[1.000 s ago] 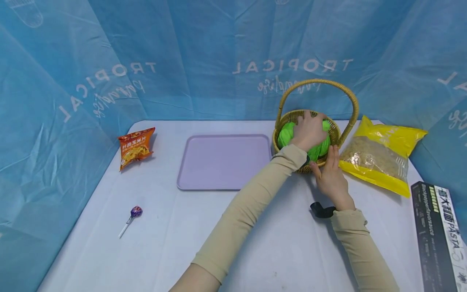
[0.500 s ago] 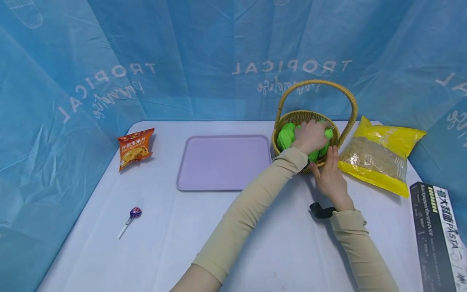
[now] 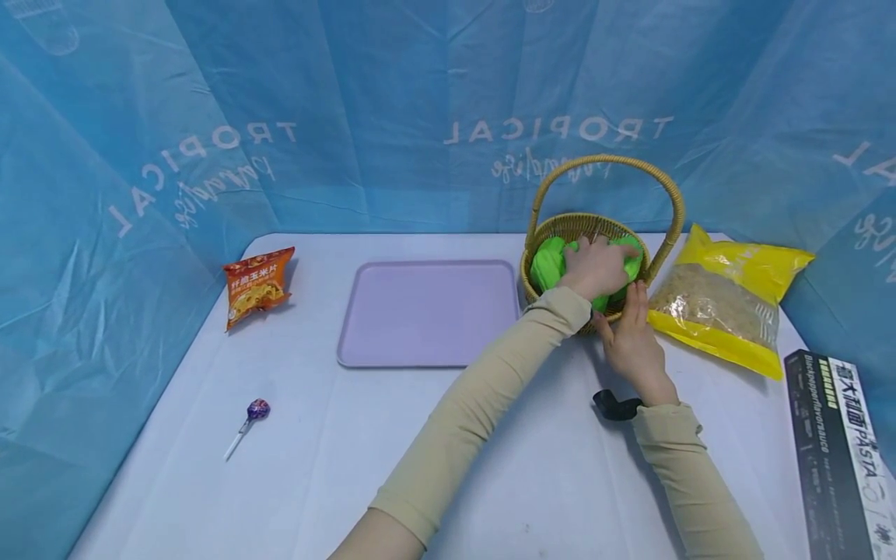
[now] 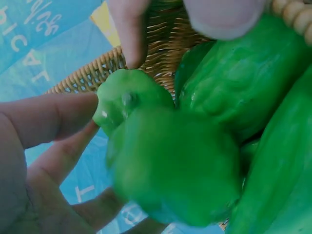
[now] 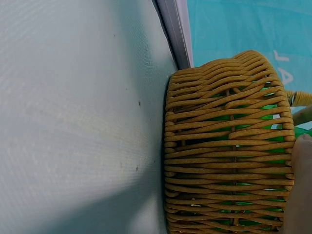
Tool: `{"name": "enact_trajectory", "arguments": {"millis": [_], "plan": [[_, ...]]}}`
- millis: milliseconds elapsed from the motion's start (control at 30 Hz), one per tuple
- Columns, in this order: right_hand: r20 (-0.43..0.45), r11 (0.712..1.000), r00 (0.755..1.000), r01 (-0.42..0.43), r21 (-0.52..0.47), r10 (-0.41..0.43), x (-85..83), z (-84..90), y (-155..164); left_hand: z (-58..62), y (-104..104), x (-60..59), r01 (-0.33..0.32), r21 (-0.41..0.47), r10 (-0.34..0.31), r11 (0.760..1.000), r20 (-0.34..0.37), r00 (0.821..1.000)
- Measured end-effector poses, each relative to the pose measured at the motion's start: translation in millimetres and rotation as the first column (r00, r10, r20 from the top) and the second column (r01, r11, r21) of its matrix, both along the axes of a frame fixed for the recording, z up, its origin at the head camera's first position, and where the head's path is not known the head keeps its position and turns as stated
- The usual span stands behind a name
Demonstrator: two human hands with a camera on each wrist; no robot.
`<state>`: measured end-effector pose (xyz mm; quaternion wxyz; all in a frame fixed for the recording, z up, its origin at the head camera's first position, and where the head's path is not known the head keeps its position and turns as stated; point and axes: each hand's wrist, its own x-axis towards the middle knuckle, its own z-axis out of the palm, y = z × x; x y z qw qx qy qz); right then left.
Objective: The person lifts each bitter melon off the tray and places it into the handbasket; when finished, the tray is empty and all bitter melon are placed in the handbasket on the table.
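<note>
A wicker basket (image 3: 658, 260) with a tall handle stands at the back right, holding several glossy green vegetables (image 4: 282, 122). My left hand (image 3: 595, 268) reaches over the rim, its fingers bent around one lobed green vegetable (image 4: 170, 165). In the left wrist view fingers (image 4: 53, 114) touch its knobbly end, and its kind is unclear. Against the basket's near right side my right hand (image 3: 635, 350) rests, fingers straight along the rim and thumb apart. The right wrist view has the woven wall (image 5: 226, 146) close up, with part of a hand at the right edge.
A lavender tray (image 3: 427, 311) lies left of the basket. To its right are a yellow bag (image 3: 728, 295) and a black pasta box (image 3: 833, 451). An orange snack bag (image 3: 257, 286) and a lollipop (image 3: 257, 410) are at left. A blue curtain (image 3: 392, 117) hangs behind.
My left hand has sunk lower and nearer the front of the basket with the green vegetable, and more green shows beside the thumb. The right hand stays at the rim.
</note>
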<state>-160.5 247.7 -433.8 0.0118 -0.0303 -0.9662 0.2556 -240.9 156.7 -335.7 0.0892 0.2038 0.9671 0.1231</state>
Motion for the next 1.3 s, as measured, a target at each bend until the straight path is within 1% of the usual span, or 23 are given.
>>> {"name": "enact_trajectory", "arguments": {"millis": [167, 233, 400, 600, 833, 967, 1067, 1300], "plan": [[-0.010, 1.000, 1.000, 0.007, -0.001, -0.007, 0.0, -1.2, 0.0, -2.7, 2.3, 0.8, 0.016, -0.013, -0.017, 1.000, -0.010, 1.000], [-0.013, 1.000, 1.000, 0.012, -0.004, -0.012, 0.3, -1.5, 0.3, -2.7, 3.0, 1.3, 0.027, -0.008, -0.027, 1.000, -0.001, 1.000], [-0.015, 0.999, 1.000, 0.026, -0.022, -0.027, 0.8, -0.9, 0.9, -0.8, 3.7, 1.8, 0.066, 0.005, -0.067, 0.998, 0.025, 0.997], [0.001, 0.999, 0.999, 0.036, -0.035, -0.036, 1.2, 0.8, 0.7, 1.3, 3.6, 1.5, 0.091, 0.006, -0.092, 0.996, 0.029, 0.995], [-0.001, 0.999, 1.000, 0.013, -0.050, -0.013, 0.0, -0.9, 2.2, -0.2, 3.4, 2.7, 0.089, -0.012, -0.089, 0.996, 0.014, 0.996], [-0.015, 0.999, 1.000, 0.002, -0.053, -0.003, -1.0, -2.1, 4.0, 1.7, 3.5, 2.4, 0.063, -0.041, -0.063, 0.997, -0.016, 0.998], [-0.011, 0.998, 1.000, 0.008, -0.056, -0.009, -1.3, -2.6, 5.1, 4.5, 2.6, 2.3, 0.049, -0.057, -0.052, 0.997, -0.039, 0.998], [-0.016, 0.997, 1.000, 0.025, -0.076, -0.026, -1.4, -4.7, 3.8, 6.7, -0.7, 4.4, 0.055, -0.055, -0.057, 0.997, -0.028, 0.998]]}}
